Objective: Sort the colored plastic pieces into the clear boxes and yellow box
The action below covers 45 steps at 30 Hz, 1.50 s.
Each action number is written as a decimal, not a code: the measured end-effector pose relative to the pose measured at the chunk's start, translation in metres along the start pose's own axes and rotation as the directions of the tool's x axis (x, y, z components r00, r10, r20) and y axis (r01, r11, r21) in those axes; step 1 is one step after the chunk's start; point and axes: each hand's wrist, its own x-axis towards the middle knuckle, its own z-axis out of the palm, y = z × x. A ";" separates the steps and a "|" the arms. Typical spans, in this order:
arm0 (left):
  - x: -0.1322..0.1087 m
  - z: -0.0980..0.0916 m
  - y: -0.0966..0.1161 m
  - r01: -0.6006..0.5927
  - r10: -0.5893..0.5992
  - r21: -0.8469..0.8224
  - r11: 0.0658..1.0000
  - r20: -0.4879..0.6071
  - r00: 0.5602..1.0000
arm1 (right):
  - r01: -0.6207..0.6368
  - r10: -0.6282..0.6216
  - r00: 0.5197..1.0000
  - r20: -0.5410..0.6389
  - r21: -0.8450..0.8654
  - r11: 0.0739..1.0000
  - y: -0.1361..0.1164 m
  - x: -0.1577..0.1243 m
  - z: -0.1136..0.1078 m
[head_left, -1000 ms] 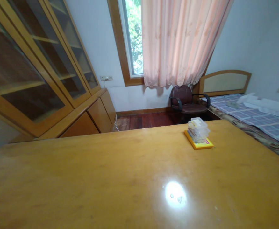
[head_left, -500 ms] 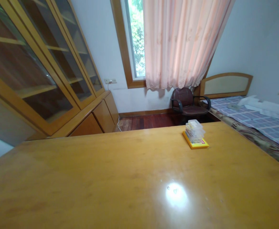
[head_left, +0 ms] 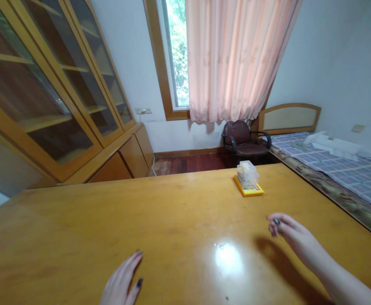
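My left hand (head_left: 122,279) is at the lower edge of the view, low over the yellow-brown wooden table (head_left: 160,220). Its fingers are stretched out and the thumb stands apart, with nothing held. My right hand (head_left: 283,226) hovers over the right part of the table and casts a shadow there. Its fingers are loosely bent, and I see nothing in them. Beyond it, near the far edge, a small stack of clear plastic boxes (head_left: 248,173) rests on a flat yellow box (head_left: 252,192). My right hand is nearer to this stack but does not touch it.
A glass-doored cabinet (head_left: 61,84) stands at the left. Behind the table are a dark red armchair (head_left: 244,140) and a pink curtain (head_left: 233,59) at the window. To the right is a bed (head_left: 338,165) with a checked cover. Light glares off the tabletop.
Both hands have come into view from below, the right one reaching farther over the table. The whole scene has shifted slightly left as the camera turned.
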 end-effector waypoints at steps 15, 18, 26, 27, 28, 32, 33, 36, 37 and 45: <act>0.162 0.036 0.072 0.103 -0.120 0.082 0.991 0.238 0.964 | -0.159 -0.252 0.826 -0.504 -0.637 0.754 0.045 0.134 0.078; 0.162 0.036 0.072 0.105 -0.121 0.078 0.991 0.236 0.964 | -0.201 -0.191 0.847 -0.497 -0.631 0.749 0.046 0.138 0.077; 0.163 0.036 0.072 0.114 -0.130 0.080 0.990 0.245 0.961 | -0.080 -0.173 0.945 -0.278 -0.707 0.702 0.046 0.135 0.075; 0.163 0.037 0.071 0.112 -0.129 0.079 0.990 0.246 0.961 | -0.035 -0.180 0.958 -0.222 -0.715 0.699 0.047 0.134 0.075; 0.164 0.038 0.070 0.108 -0.124 0.077 0.991 0.250 0.960 | 0.008 -0.189 0.967 -0.172 -0.720 0.694 0.047 0.134 0.076; 0.169 0.039 0.067 0.077 -0.087 0.051 0.996 0.257 0.962 | 0.138 -0.252 0.967 -0.035 -0.760 0.635 0.047 0.132 0.077; 0.170 0.039 0.066 0.072 -0.081 0.044 0.996 0.256 0.963 | 0.169 -0.268 0.963 -0.004 -0.768 0.618 0.046 0.131 0.078; 0.175 0.038 0.065 0.070 -0.076 0.034 0.997 0.253 0.965 | 0.270 -0.286 0.952 0.111 -0.747 0.607 0.043 0.127 0.085; 0.176 0.037 0.065 0.070 -0.076 0.033 0.997 0.254 0.964 | 0.302 -0.283 0.947 0.153 -0.722 0.622 0.041 0.125 0.088; 0.182 0.043 0.060 0.095 -0.076 -0.080 0.992 0.211 0.974 | 0.391 -0.302 0.907 0.293 -0.320 0.863 0.030 0.117 0.133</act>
